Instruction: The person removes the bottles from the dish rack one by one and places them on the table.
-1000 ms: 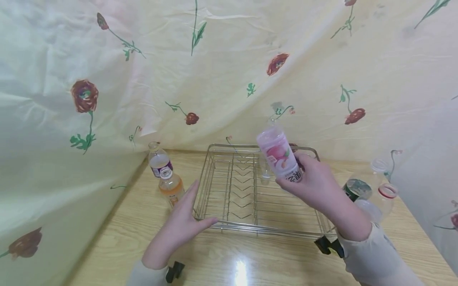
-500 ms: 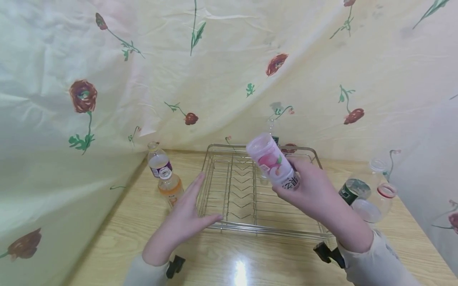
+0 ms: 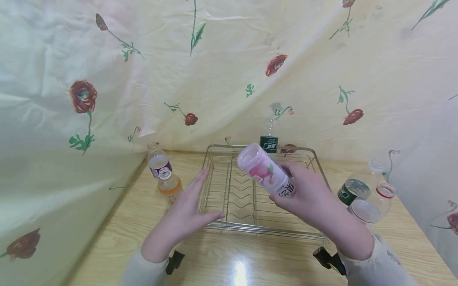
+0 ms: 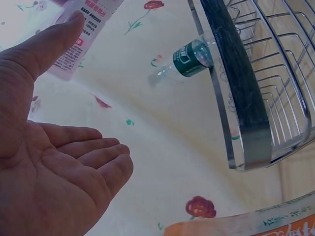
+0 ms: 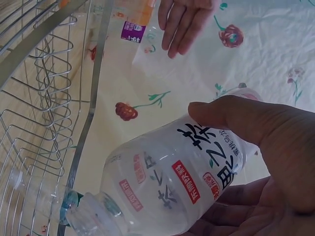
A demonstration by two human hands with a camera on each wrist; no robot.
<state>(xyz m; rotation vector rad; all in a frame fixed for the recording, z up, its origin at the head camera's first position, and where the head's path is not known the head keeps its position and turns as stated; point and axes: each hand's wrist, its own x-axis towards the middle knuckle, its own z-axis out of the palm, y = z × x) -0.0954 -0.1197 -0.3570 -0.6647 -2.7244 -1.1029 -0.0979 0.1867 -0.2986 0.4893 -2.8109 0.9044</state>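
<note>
My right hand grips a pink peach-labelled plastic bottle above the wire dish rack. The bottle tilts, its round base up and left toward the left hand. Its clear neck shows in the right wrist view, pointing down toward the rack; in the head view that end is hidden by the hand. My left hand is held with thumb and fingers spread at the rack's left front corner, holding nothing. Behind the pink bottle, a clear bottle with a green label stands at the rack's back.
Left of the rack stand an orange-labelled bottle and a purple-labelled bottle. At right are a green-labelled bottle and a clear bottle with a red neck ring. A flowered cloth hangs behind the wooden table.
The right hand has lowered the pink bottle and brought it left and nearer, tipping it further over. The green-labelled bottle behind has come into view. The left hand has shifted slightly right.
</note>
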